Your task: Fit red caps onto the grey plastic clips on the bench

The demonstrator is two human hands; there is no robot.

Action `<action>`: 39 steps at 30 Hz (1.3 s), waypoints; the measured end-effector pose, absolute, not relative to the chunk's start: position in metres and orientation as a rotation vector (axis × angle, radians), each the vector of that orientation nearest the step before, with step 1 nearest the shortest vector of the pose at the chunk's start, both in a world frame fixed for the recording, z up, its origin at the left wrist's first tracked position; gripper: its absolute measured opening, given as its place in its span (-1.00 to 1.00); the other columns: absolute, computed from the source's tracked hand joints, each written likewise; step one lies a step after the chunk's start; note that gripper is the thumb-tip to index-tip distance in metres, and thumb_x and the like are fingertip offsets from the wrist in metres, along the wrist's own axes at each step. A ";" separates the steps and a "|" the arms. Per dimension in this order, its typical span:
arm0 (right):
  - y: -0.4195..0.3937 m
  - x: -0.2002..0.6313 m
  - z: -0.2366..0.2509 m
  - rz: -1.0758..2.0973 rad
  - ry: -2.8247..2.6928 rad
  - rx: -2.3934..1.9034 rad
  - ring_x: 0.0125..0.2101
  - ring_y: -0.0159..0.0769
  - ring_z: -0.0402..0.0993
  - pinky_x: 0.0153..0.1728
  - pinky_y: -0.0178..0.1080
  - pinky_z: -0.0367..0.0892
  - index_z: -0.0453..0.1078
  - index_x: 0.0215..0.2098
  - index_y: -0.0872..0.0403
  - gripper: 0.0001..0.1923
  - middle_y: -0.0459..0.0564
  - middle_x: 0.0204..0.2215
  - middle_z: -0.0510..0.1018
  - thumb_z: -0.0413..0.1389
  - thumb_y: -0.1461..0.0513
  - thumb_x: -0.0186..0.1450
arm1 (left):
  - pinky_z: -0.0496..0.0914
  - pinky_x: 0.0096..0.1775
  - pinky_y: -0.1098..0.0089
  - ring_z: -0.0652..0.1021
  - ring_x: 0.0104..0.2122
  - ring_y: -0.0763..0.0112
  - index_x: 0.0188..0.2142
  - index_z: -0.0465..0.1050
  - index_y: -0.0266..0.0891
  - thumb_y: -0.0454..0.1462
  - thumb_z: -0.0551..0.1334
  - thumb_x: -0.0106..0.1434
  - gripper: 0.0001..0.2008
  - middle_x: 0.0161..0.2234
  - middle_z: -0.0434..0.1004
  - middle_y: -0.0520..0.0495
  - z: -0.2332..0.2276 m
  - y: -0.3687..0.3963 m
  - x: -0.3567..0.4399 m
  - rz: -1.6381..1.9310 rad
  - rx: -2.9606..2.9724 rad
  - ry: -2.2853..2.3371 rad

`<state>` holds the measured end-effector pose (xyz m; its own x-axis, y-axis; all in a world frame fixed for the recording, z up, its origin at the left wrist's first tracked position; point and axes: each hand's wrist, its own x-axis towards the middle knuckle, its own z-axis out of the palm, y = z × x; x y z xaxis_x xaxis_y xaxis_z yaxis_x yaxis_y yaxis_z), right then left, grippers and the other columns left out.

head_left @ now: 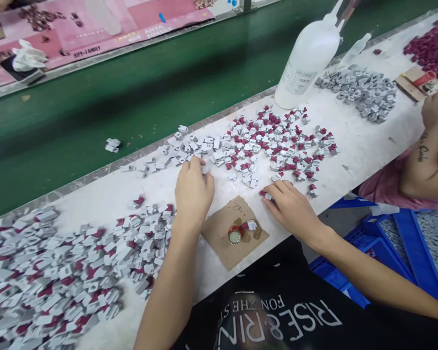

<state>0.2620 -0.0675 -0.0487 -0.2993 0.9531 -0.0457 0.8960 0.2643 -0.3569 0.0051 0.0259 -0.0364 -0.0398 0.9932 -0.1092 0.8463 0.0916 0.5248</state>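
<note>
My left hand [194, 192] is closed, fingertips down at the edge of a loose heap of small grey plastic parts [217, 143]. A bit of grey shows between its thumb and fingers; the hand hides the rest. Between the thumb and fingers of my right hand [294, 206] is a small maroon-and-grey plastic part [265, 195], low over the white table. Between my hands lies a piece of brown cardboard [222, 233] with wet stains. On it sit a red bottle cap [235, 235] holding something pale and another maroon-and-grey piece [249, 225].
Joined maroon-and-grey parts [295, 146] lie ahead, with a larger heap [58, 272] at left. A white plastic bottle [302, 63] stands at the back near grey parts [365, 92]. Beyond runs a green belt [76, 116]. Another person's arm [428, 160] rests at right, above blue crates [379, 248].
</note>
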 end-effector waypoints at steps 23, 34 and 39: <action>-0.061 0.250 -0.039 1.188 -1.366 -1.414 -0.17 -0.15 0.74 -0.09 -0.04 0.69 0.69 0.01 -0.04 -0.85 0.05 -0.06 0.72 0.31 0.13 0.54 | 0.63 0.04 0.30 0.72 -0.16 0.34 0.02 0.79 -0.19 -0.19 0.57 0.37 -0.73 -0.21 0.77 -0.10 -0.031 -0.029 0.011 0.890 0.754 1.148; -0.066 0.262 -0.045 0.828 -1.911 -1.455 -0.01 -0.03 0.78 -0.05 -0.02 0.71 0.71 -0.02 -0.02 -0.70 0.09 0.01 0.79 0.16 0.39 0.53 | 0.64 -0.08 0.34 0.69 -0.16 0.37 -0.14 0.80 -0.11 -0.05 0.60 0.37 -0.77 -0.02 0.74 -0.11 -0.035 -0.037 0.009 0.981 0.830 1.144; -0.071 0.262 -0.032 0.892 -1.857 -1.451 -0.06 -0.05 0.80 -0.11 -0.06 0.71 0.73 -0.07 -0.05 -0.74 0.03 -0.07 0.82 0.23 0.39 0.51 | 0.52 -0.28 0.45 0.53 -0.37 0.48 -0.10 0.80 -0.08 -0.14 0.60 0.37 -0.83 -0.33 0.59 0.03 -0.031 -0.041 0.004 1.033 0.881 1.211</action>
<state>0.2616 -0.0711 -0.0316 -0.2115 0.9756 0.0596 0.5633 0.1715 -0.8082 0.0044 -0.0414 -0.0310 0.0464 0.9518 -0.3032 -0.1488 0.3067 0.9401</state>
